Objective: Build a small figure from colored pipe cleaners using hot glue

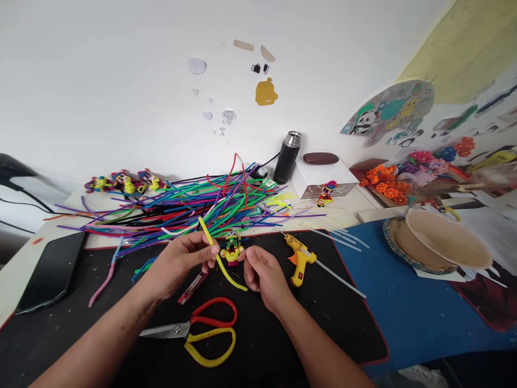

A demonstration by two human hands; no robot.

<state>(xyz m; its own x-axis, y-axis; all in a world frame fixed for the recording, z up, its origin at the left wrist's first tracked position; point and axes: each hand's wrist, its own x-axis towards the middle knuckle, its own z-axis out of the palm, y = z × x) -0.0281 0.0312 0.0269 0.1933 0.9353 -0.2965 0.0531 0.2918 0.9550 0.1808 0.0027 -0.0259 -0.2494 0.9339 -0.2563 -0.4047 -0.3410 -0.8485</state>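
Observation:
My left hand (186,260) is closed with thumb and fingers pinching a yellow pipe cleaner (224,272), whose lower end curves toward my right hand. My right hand (264,274) has its fingers curled and its thumb pressed to the index finger; whatever lies between them is hidden or too small to name. Between and just beyond my hands is a small colourful pipe-cleaner figure (233,249) with yellow, green and magenta parts. Scissors (210,330) with one red and one yellow handle lie below my hands. A small pink-and-dark stick-shaped item (193,288) lies beside my left hand.
A pile of coloured pipe cleaners (181,207) spreads behind the black mat (315,323). To the right lies a yellow glue gun (301,260); farther right is a bowl (428,242). A phone (50,272) rests at left, and a black flask (287,159) stands behind.

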